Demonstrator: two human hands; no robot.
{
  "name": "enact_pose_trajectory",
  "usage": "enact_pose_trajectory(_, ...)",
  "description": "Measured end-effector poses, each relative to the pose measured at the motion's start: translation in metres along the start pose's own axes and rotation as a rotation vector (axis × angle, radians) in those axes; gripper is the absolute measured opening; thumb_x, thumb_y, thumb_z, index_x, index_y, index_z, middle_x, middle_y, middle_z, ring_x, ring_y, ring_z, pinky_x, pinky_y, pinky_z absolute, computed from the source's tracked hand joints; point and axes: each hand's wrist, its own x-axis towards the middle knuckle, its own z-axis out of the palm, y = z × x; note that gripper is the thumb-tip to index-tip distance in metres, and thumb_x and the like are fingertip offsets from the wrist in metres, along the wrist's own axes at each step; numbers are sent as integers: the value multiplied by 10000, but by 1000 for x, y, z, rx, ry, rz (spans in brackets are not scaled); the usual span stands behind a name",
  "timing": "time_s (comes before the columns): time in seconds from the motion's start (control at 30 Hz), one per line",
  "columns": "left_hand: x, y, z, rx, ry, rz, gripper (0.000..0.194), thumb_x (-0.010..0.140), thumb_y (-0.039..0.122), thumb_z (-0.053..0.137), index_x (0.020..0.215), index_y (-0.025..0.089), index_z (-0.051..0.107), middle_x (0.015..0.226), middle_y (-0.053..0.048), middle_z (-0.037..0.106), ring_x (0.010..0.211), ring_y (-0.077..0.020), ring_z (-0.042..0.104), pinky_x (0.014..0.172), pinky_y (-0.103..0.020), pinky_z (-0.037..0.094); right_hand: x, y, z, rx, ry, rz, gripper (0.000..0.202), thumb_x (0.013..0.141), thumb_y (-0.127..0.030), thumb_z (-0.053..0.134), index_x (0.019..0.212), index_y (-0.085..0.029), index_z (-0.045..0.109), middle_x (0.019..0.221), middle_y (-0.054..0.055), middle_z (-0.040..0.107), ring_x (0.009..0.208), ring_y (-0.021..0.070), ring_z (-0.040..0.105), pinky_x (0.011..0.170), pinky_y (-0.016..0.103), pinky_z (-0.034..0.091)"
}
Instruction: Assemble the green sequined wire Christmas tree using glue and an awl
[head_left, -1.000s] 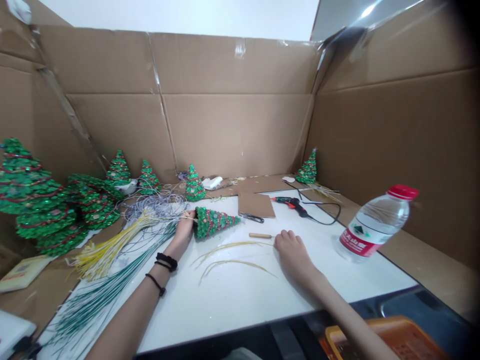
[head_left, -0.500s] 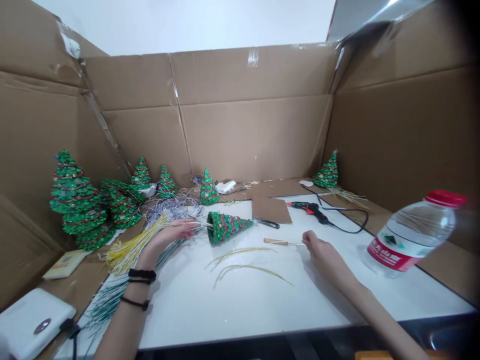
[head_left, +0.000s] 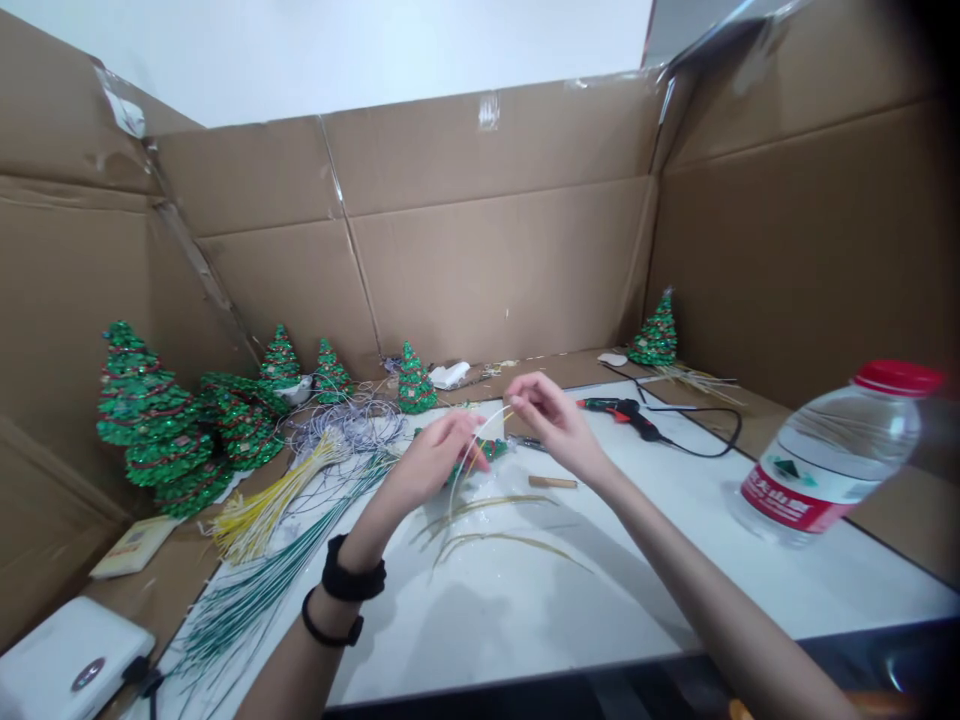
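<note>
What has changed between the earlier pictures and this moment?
The right hand rose leftward, away from the wooden-handled tool, and now pinches a pale strand. The left hand moved right, in front of the lying tree. The bottle and glue gun stayed put.

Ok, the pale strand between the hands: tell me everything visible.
The pale strand is thin, whitish and bent into a loose arc; its material is unclear. One part is pinched in the right hand. It runs past the left hand, grip there unclear, then curves down over the white tabletop, its lower end blurred.
</note>
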Motion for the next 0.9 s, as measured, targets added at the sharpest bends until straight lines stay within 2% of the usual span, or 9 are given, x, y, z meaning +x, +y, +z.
enact_pose_trajectory(0.07,10,-11,0,-150,-146,-86,365,880,463,358,821,168,564,472,55,411,456,-109,398,510,-244,357,3,8,5,-35,-81,-62,240,889,-407,443,917,-195,550,648,-20,474,570,114,428,518,222,332)
enact_pose_trajectory(0.17,16,-32,-16,-237,-221,-124,340,834,482,458,770,157,534,515,89,255,432,-68,230,429,-205,199,3,24,7,-142,-161,-177,273,907,-384,429,835,-189,606,711,22,576,650,139,494,600,250,377)
enact_pose_trajectory(0.27,11,-47,-38,-64,-265,-134,327,827,459,471,781,147,560,548,73,291,474,-76,250,445,-207,199,2,40,2,-266,-178,-236,287,926,-347,407,800,-192,614,714,36,613,698,160,512,646,270,384)
enact_pose_trajectory(0.4,2,-59,-57,218,-130,-60,257,817,386,494,714,158,551,619,36,437,571,-101,368,517,-213,276,3,56,-9,-517,-170,-262,292,931,-316,399,774,-199,615,690,35,621,719,187,495,700,319,378)
enact_pose_trajectory(0.5,2,-65,-54,264,-73,-28,243,820,363,494,698,159,545,630,30,472,594,-109,399,542,-216,292,0,56,-3,-687,-23,-276,268,929,-297,393,899,-205,643,851,72,647,839,229,494,778,382,382)
enact_pose_trajectory(0.57,2,-68,-45,271,-81,4,247,824,361,495,702,158,564,620,32,483,585,-107,405,542,-216,295,-7,52,14,-686,92,-289,295,936,-278,358,1078,-195,602,1051,110,614,976,252,482,858,415,381)
enact_pose_trajectory(0.7,3,-72,-25,228,-161,61,253,836,355,487,696,162,572,588,38,486,552,-102,414,533,-213,305,-29,44,62,-431,-92,-278,358,952,-264,305,1279,-212,438,1155,99,581,1053,200,528,877,343,433)
enact_pose_trajectory(0.8,1,-74,-24,178,-174,63,250,834,346,489,683,162,566,563,41,472,536,-101,417,520,-211,308,-39,45,78,-353,-161,-171,314,956,-253,287,1181,-221,504,1083,68,636,954,172,600,782,290,464)
enact_pose_trajectory(0.9,-1,-76,-30,152,-176,39,219,824,346,505,749,161,593,594,28,515,564,-109,463,541,-211,339,-39,46,75,-463,-140,-109,251,939,-279,358,937,-218,601,880,36,683,754,167,627,636,256,430)
